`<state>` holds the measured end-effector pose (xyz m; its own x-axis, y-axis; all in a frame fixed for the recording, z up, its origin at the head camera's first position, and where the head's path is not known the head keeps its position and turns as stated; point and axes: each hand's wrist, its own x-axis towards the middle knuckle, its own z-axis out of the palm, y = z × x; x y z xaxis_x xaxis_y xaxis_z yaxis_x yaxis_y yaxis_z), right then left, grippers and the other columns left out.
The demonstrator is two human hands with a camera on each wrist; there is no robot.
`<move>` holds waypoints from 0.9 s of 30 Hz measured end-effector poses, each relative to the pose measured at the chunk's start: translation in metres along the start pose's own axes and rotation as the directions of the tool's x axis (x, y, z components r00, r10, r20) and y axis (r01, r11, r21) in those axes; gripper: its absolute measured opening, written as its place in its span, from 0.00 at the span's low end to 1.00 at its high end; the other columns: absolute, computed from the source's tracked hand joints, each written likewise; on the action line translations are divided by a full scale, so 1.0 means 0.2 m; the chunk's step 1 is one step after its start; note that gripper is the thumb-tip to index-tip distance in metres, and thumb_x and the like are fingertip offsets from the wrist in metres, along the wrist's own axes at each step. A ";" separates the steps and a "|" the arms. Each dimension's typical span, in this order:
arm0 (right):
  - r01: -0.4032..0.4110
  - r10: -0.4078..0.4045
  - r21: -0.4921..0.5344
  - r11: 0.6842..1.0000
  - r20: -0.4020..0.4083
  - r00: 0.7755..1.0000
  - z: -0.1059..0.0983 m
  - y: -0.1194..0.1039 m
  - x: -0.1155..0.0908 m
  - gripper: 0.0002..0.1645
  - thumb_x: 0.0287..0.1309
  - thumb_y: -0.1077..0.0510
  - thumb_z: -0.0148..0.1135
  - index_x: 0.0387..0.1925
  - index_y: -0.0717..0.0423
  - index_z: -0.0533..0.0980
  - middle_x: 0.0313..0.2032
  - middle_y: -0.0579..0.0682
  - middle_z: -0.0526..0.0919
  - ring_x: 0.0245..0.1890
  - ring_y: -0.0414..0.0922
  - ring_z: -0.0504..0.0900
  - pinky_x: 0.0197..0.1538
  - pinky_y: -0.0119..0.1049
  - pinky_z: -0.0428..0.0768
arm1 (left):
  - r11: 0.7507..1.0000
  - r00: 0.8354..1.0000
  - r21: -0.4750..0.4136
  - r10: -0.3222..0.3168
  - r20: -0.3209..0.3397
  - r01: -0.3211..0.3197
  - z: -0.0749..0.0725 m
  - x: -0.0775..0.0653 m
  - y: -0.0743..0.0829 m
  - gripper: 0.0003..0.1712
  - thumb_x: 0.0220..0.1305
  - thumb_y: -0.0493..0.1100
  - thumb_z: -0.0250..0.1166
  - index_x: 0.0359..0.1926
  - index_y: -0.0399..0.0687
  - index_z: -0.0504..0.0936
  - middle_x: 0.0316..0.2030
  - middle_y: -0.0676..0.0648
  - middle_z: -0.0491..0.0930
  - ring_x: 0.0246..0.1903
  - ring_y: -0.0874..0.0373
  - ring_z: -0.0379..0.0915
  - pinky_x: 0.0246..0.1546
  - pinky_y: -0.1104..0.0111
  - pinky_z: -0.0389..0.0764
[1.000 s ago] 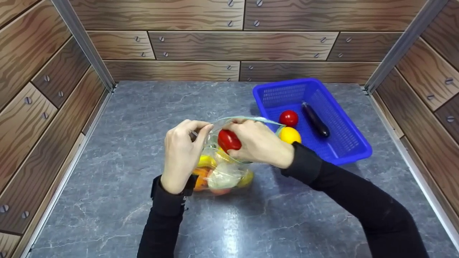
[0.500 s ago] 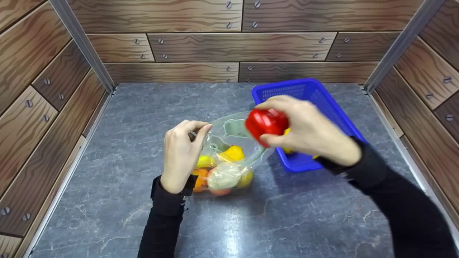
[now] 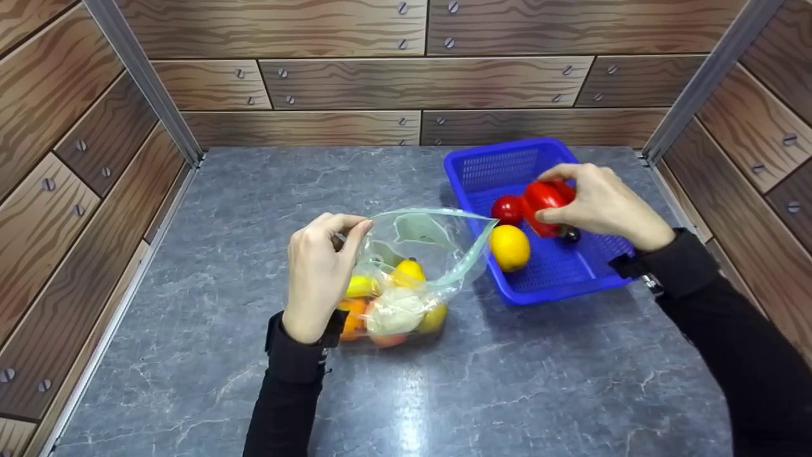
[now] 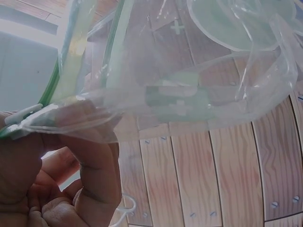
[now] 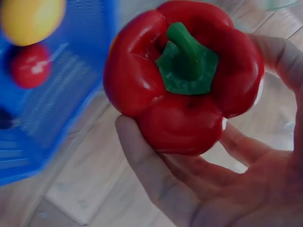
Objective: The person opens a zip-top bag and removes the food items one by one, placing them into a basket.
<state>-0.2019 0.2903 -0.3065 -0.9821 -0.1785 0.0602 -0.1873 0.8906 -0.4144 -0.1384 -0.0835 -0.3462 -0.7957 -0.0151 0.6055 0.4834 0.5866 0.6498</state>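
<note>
My right hand [image 3: 596, 200] grips a red bell pepper [image 3: 544, 204] over the blue basket [image 3: 520, 297]; its green stem shows in the right wrist view. Below it in the basket are a red tomato [image 3: 507, 209], a yellow lemon [image 3: 510, 248] and a dark eggplant [image 3: 571, 234], mostly hidden by the pepper and hand. My left hand [image 3: 322, 270] pinches the rim of a clear zip bag [image 3: 469, 254] between thumb and forefinger. The bag's mouth gapes. In it lie a yellow fruit [image 3: 408, 273], a pale round vegetable [image 3: 396, 311], an orange [image 3: 353, 317] and several other pieces.
A grey marbled tabletop [image 3: 539, 381] lies under everything. Wood-patterned panels [image 3: 342, 82] wall it in at the back and both sides, with metal posts in the far corners. The basket stands just right of the bag.
My right hand has drawn the bell pepper out of the bag's mouth and carried it right, over the basket. The left hand has stayed at the bag's rim.
</note>
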 end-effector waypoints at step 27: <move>-0.150 0.175 -0.130 0.980 0.210 0.962 0.47 0.44 0.37 0.40 0.46 0.48 0.73 0.57 0.66 0.73 0.51 0.70 0.79 0.47 0.63 0.77 0.52 0.57 0.75 | 1.000 1.000 -0.004 0.000 0.003 0.000 0.00 -0.01 -0.01 0.08 0.64 0.47 0.66 0.34 0.50 0.89 0.24 0.52 0.81 0.19 0.66 0.67 0.24 0.75 0.70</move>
<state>-0.2896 0.3165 -0.4248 -0.9731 -0.1036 -0.2056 -0.0388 0.9541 -0.2970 -0.1372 -0.0853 -0.3483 -0.7965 -0.0129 0.6044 0.4848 0.5837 0.6514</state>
